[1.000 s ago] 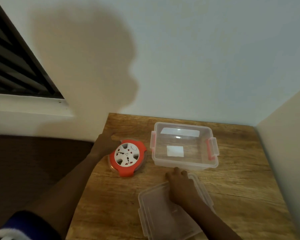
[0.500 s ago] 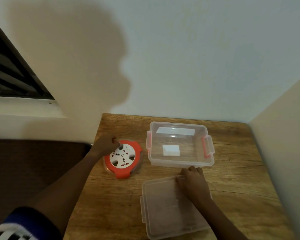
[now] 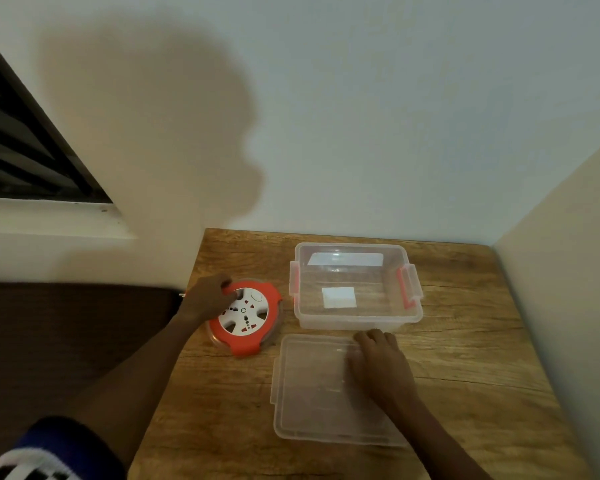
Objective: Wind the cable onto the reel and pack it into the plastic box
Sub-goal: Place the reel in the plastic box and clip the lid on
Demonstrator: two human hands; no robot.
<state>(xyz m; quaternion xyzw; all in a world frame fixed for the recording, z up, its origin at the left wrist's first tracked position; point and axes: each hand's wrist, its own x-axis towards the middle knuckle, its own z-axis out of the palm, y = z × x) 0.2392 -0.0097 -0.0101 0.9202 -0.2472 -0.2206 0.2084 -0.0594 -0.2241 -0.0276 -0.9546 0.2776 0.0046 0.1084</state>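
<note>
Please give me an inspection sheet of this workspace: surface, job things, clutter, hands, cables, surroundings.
Surface: wooden table, in a wall corner.
Job's things: orange-and-white reel flat on the table; clear plastic box open and upright; lid flat in front of it.
Clutter: nothing seen.
Hands: left hand has its grip on the reel's far-left edge; right hand rests on the lid.
Cables: no loose cable seen.
Surroundings: white walls; louvred window at left.

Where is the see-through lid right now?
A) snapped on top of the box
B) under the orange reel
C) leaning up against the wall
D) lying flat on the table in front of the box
D: the lid lies flat on the table, nearer the person than the open plastic box, with the right hand resting on it.
</note>
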